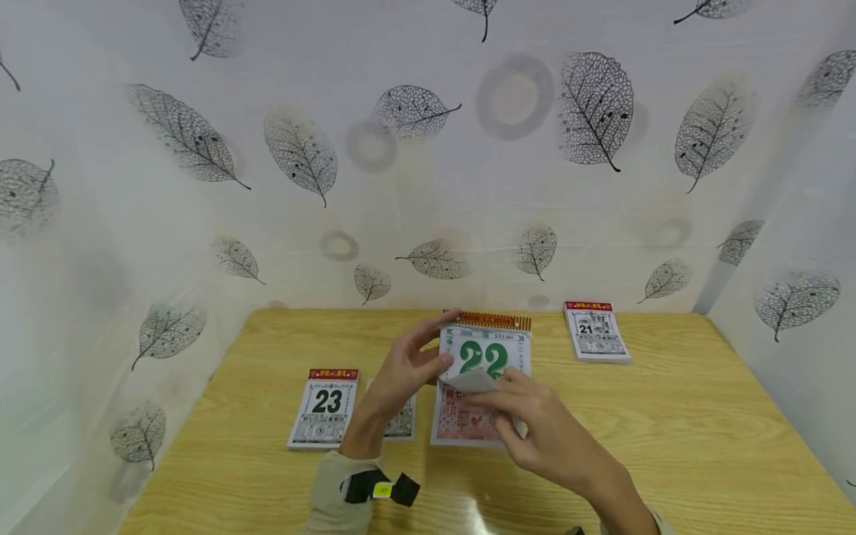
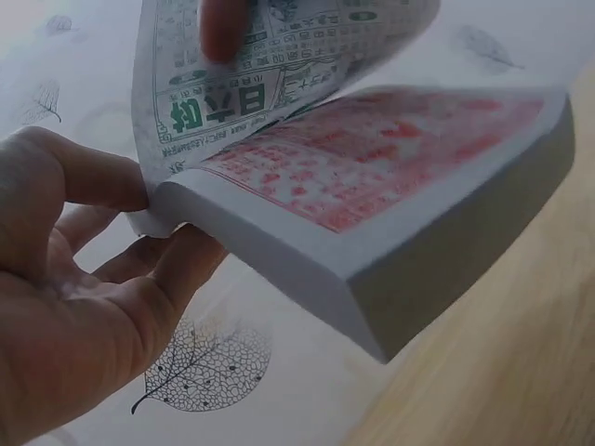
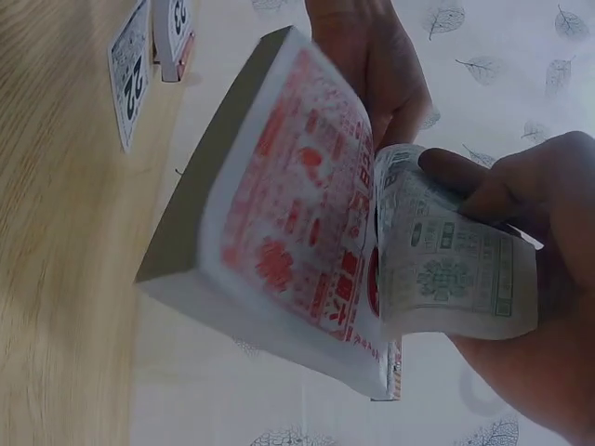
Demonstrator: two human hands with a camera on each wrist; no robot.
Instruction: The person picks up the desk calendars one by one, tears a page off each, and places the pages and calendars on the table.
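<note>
A thick tear-off calendar (image 1: 461,427) is held up over the wooden table, with an orange strip along its top. My left hand (image 1: 408,364) grips it by its left edge, thumb on the front and fingers behind, as the left wrist view shows. The top page (image 1: 484,345), with a green 22, curls up from its lower edge. My right hand (image 1: 551,427) pinches that lifted edge between thumb and fingers. Beneath lies a page printed in red (image 3: 297,186). Up near the orange strip, the page still joins the pad.
Left of my hands lies a small calendar (image 1: 326,401) reading 23. A thin sheet (image 3: 132,79) marked 22 lies beside it, partly behind my left forearm in the head view. Another small calendar (image 1: 595,334), reading 21, lies at the back right. A leaf-patterned curtain (image 1: 428,186) hangs behind the table (image 1: 702,431).
</note>
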